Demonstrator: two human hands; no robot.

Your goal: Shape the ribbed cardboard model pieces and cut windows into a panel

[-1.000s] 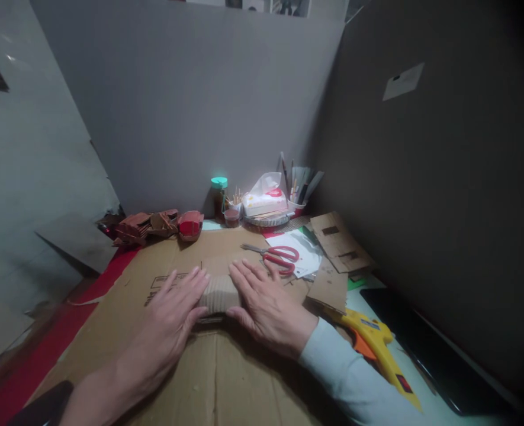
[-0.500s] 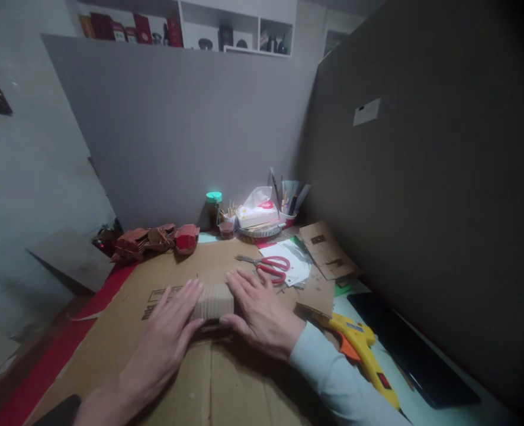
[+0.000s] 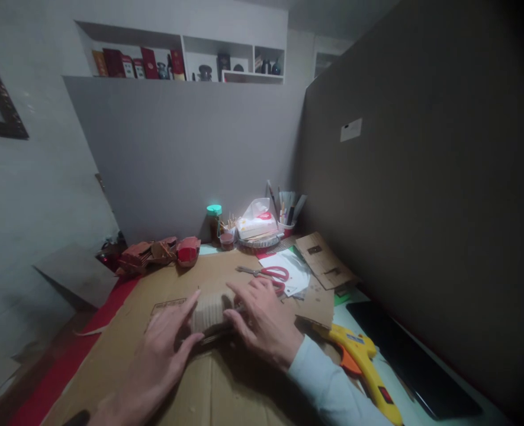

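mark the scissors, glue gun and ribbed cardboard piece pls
scissors (image 3: 274,274), head view, on the red handles.
glue gun (image 3: 363,360), head view, on the yellow body.
ribbed cardboard piece (image 3: 208,309), head view, on the top between both hands.

On the table, a cardboard sheet lies under a cardboard roll; scissors behind it, glue gun to its right.

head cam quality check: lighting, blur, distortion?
Head view: dim overall, heavy vignette darkening the right partition; wide-angle bowing along walls and shelf; left hand and right hand slightly soft on the corrugated cardboard piece; no glare; yellow glue gun readable.
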